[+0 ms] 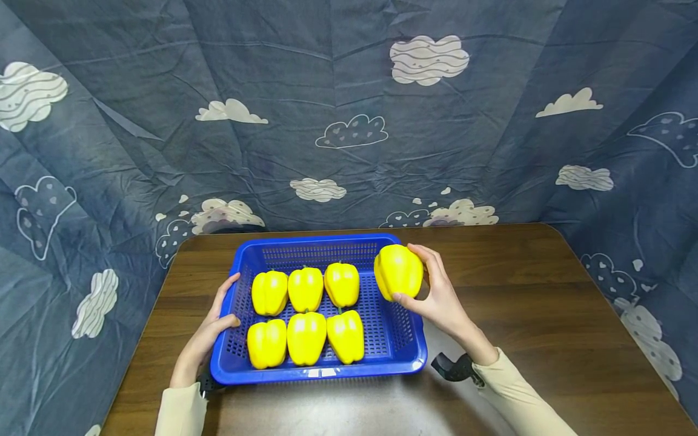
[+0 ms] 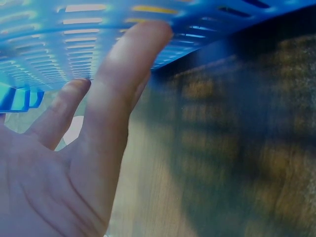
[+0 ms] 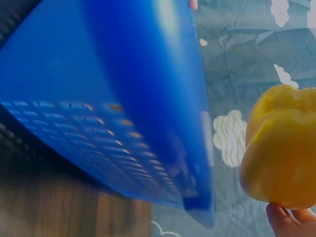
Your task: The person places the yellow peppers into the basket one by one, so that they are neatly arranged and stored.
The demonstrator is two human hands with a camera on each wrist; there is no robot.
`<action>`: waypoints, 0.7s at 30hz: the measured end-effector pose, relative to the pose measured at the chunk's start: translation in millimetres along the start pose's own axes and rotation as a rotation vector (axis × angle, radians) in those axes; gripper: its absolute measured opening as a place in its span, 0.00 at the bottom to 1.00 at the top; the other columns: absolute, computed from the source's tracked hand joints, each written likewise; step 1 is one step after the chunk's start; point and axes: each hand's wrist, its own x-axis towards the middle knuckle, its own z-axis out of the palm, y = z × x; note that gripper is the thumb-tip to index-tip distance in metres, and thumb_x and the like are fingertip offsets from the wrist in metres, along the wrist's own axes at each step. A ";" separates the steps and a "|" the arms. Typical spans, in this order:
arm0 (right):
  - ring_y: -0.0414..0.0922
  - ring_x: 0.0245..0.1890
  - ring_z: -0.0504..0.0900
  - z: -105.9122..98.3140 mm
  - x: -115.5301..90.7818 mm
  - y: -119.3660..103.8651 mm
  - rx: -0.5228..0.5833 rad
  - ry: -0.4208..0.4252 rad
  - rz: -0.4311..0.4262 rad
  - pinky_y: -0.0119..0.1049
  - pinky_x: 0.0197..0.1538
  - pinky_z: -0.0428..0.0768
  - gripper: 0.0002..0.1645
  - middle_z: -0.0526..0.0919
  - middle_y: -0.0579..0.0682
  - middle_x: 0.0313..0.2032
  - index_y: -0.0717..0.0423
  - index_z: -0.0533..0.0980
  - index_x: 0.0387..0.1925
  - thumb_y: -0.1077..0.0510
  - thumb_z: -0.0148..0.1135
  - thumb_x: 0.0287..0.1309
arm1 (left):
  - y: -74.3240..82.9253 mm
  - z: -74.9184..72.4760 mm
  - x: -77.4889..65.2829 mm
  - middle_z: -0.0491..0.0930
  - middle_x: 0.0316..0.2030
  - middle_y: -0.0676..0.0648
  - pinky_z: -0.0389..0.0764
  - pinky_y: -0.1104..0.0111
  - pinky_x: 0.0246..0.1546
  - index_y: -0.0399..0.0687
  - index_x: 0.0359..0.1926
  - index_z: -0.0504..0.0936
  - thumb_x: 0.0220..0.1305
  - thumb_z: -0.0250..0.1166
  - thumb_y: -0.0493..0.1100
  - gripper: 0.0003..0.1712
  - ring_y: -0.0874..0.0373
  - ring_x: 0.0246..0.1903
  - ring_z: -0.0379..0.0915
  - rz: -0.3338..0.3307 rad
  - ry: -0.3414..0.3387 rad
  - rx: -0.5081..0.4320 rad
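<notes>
My right hand grips a yellow bell pepper between the thumb in front and the fingers behind. This pepper overlaps the right end of the blue plastic basket in the head view; the right wrist view shows the bell pepper apart from the basket rim. At the basket's left side, my left hand rests with thumb and a finger spread along the rim. From below, the left hand has straight fingers against the slotted wall. Two rows of three yellow bell peppers lie inside the basket.
The basket stands on a brown wooden table, which extends farther to the right. A dark blue curtain with white clouds hangs behind and at both sides. Black straps circle the wrists, close to the basket's front corners.
</notes>
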 end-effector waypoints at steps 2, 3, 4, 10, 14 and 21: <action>0.59 0.59 0.64 3.8 -0.4 0.2 0.002 -0.015 0.001 0.57 0.59 0.64 0.50 0.58 0.65 0.62 0.68 0.57 0.65 0.66 0.71 0.39 | 0.8 0.9 -0.5 0.29 0.72 0.41 0.64 0.38 0.51 0.65 0.74 0.40 0.53 0.48 0.32 0.50 0.29 0.64 0.42 0.000 0.001 0.002; 0.59 0.59 0.64 5.6 -1.0 1.1 -0.004 -0.024 0.000 0.58 0.59 0.64 0.50 0.58 0.64 0.62 0.68 0.57 0.65 0.66 0.71 0.39 | 1.3 1.3 -0.7 0.29 0.72 0.41 0.63 0.37 0.51 0.65 0.74 0.40 0.53 0.48 0.32 0.50 0.29 0.64 0.42 0.000 0.002 0.001; 0.58 0.60 0.63 7.9 -1.7 6.6 -0.009 -0.033 0.005 0.58 0.59 0.64 0.51 0.58 0.63 0.63 0.65 0.57 0.66 0.64 0.72 0.40 | 1.9 1.8 -0.9 0.29 0.72 0.41 0.63 0.38 0.51 0.65 0.74 0.40 0.53 0.48 0.32 0.50 0.30 0.64 0.42 -0.003 0.004 -0.002; 0.54 0.60 0.63 18.0 -5.4 26.9 -0.059 -0.073 -0.015 0.57 0.58 0.65 0.52 0.58 0.56 0.64 0.57 0.58 0.67 0.57 0.73 0.41 | 3.3 3.5 -1.6 0.30 0.72 0.40 0.63 0.37 0.51 0.64 0.74 0.39 0.53 0.48 0.32 0.50 0.29 0.64 0.42 -0.004 0.009 -0.001; 0.54 0.59 0.65 23.2 -6.9 28.1 -0.097 -0.092 -0.033 0.56 0.57 0.66 0.51 0.61 0.56 0.63 0.59 0.59 0.66 0.55 0.73 0.40 | 2.6 3.1 -1.3 0.30 0.72 0.40 0.63 0.36 0.51 0.63 0.74 0.39 0.53 0.48 0.32 0.50 0.29 0.64 0.42 0.000 0.011 0.001; 0.55 0.56 0.68 30.0 -9.4 29.8 -0.178 -0.141 -0.052 0.55 0.54 0.71 0.50 0.63 0.57 0.61 0.60 0.61 0.64 0.53 0.74 0.40 | 0.7 1.5 -0.2 0.29 0.72 0.40 0.62 0.35 0.51 0.63 0.74 0.40 0.53 0.48 0.32 0.50 0.29 0.64 0.42 0.019 0.003 0.006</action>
